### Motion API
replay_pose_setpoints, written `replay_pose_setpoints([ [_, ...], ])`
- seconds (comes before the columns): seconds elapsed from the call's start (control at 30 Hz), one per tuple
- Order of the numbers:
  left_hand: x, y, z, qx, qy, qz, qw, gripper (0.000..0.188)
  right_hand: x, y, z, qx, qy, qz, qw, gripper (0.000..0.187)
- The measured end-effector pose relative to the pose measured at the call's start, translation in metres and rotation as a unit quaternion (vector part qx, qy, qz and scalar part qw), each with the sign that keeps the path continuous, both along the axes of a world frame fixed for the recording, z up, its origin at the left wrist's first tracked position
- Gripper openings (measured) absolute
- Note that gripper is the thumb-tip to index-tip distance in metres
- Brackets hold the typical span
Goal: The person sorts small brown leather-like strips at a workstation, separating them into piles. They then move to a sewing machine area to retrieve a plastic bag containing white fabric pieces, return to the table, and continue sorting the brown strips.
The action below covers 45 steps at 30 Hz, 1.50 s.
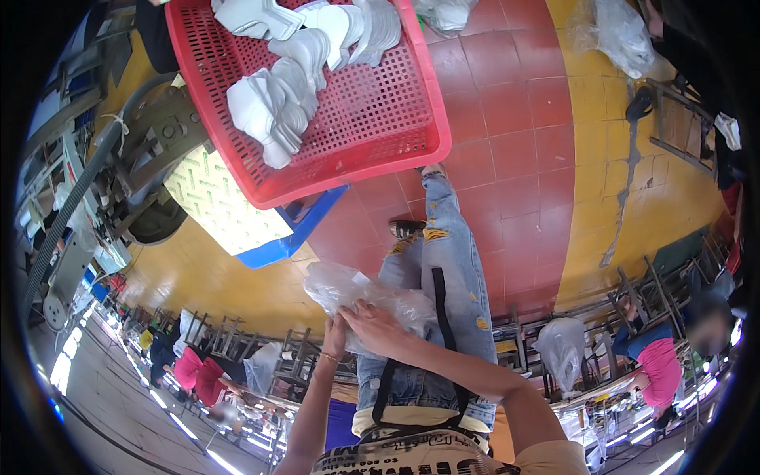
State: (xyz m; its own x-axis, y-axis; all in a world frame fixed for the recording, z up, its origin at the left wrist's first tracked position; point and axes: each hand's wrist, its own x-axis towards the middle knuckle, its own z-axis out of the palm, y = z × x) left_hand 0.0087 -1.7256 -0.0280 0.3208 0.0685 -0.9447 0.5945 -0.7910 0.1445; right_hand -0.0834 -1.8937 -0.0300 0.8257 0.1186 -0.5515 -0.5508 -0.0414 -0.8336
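A crumpled clear plastic bag [339,286] lies in front of my lap, spread over my thighs. Its near edge is gripped by my left hand [336,336], whose fingers are closed on the film. Right beside it, my right hand [375,328] bends over the same bag with its fingers curled into the plastic. The two hands almost touch. Folds of the film hide what, if anything, is inside. Ahead and to the left stands a red perforated basket [439,119] with stacks of white, curved flat pieces [269,111] in it.
Under the basket are a blue crate [273,252] and a pale sheet with green print [229,214]. Machinery [154,131] stands at the left. Several people work in the background, one in a pink top [661,372]. More clear bags [613,39] are at the far right.
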Motion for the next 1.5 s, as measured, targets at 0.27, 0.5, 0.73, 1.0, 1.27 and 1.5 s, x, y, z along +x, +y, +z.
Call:
replay_pose_setpoints([
  [0.27, 0.017, 0.016, -0.007, -0.040, 0.008, -0.019, 0.999, 0.040, 0.022, -0.053, -0.005, 0.099, 0.014, -0.129, 0.987, 0.060],
  [0.5, 0.007, 0.015, 0.001, -0.018, -0.066, 0.026, 0.997, 0.050, 0.096, -0.175, -0.079, -0.099, 0.074, -0.211, 0.970, 0.089],
  [0.73, -0.001, 0.004, 0.053, -0.015, -0.123, 0.067, 0.990, 0.063, 0.166, -0.228, -0.178, -0.241, 0.126, 0.092, 0.958, 0.027],
  [1.0, 0.015, -0.007, 0.052, -0.130, -0.152, 0.169, 0.965, 0.061, 0.187, -0.225, -0.197, -0.227, 0.142, 0.300, 0.915, 0.011],
  [1.27, 0.011, 0.002, 0.065, -0.107, -0.162, 0.199, 0.960, 0.060, 0.180, -0.223, -0.237, -0.218, 0.205, 0.187, 0.936, 0.015],
  [1.5, -0.002, 0.010, 0.062, -0.097, -0.177, 0.227, 0.953, 0.060, 0.176, -0.223, -0.253, -0.264, 0.207, 0.262, 0.905, 0.031],
])
